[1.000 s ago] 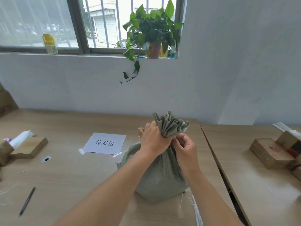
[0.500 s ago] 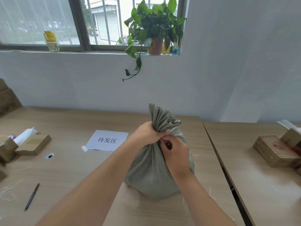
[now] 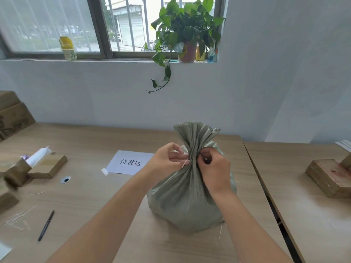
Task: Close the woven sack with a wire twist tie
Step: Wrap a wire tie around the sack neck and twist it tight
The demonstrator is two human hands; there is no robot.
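Packing office: desks, cartons, dispatch sign

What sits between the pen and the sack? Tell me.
In the head view, only bare table lies between the pen and the sack, crossed from above by the person's left forearm.

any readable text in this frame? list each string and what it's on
"待发区": printed in black on the white paper sheet taped to the table, left of the woven sack.
Yellow bottle on the windowsill: its label is too blurred to read.
Cardboard box on the right table: reddish marks on top, not legible.
No other text can be read.
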